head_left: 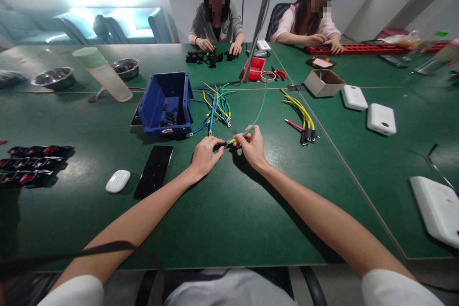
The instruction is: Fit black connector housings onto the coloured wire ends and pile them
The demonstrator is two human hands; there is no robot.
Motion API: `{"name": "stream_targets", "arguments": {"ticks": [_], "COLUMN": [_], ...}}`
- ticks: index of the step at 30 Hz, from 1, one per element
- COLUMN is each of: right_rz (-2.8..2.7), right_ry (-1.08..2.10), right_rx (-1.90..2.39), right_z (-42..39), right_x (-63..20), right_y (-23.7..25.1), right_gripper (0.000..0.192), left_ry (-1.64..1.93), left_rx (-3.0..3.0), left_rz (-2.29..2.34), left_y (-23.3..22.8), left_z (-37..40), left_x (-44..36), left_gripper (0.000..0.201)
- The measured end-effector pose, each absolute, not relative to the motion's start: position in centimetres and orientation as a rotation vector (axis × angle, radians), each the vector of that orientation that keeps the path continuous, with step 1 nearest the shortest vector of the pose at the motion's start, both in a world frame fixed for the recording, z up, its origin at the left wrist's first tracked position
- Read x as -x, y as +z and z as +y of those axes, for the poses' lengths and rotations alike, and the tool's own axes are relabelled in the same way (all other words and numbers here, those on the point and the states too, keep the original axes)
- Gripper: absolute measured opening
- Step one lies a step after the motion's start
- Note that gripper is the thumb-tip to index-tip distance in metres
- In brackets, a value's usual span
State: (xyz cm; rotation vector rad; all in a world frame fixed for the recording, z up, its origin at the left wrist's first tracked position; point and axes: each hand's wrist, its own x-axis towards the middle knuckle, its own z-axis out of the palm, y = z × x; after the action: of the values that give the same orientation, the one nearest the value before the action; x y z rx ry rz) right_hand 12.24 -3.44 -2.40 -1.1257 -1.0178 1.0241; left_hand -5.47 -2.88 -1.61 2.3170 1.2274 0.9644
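No legible text anywhere.
Dark phone (154, 170), white boxes (381, 118), blue plastic bin (165, 103), brown cardboard box (323, 82) on green bench (229, 210): no readable label, brand or number.

A blue bin (165, 103) sits at centre frame on the green desk (229, 210), loose wires (215, 105) just right of it. Lower left lie a phone (154, 171) and a white mouse (118, 181). Upper left stand a cup (103, 74) and two steel bowls (53, 77). A cardboard box (323, 82) sits upper right, with two people (217, 19) seated across the top.
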Motion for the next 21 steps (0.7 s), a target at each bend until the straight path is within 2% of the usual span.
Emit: {"name": "stream_targets", "arguments": {"ticks": [21], "right_rz": [-1.05], "right_ry": [1.04], "right_rx": [1.102], "right_z": [-3.64], "right_x": [-12.14], "right_y": [-2.13], "right_gripper": [0.036], "left_ry": [0.959], "left_rx": [-2.3], "left_rz": [1.223], "left_y": [-1.54], "left_z": [-2.93], "left_x": [5.37], "left_gripper": [0.013]}}
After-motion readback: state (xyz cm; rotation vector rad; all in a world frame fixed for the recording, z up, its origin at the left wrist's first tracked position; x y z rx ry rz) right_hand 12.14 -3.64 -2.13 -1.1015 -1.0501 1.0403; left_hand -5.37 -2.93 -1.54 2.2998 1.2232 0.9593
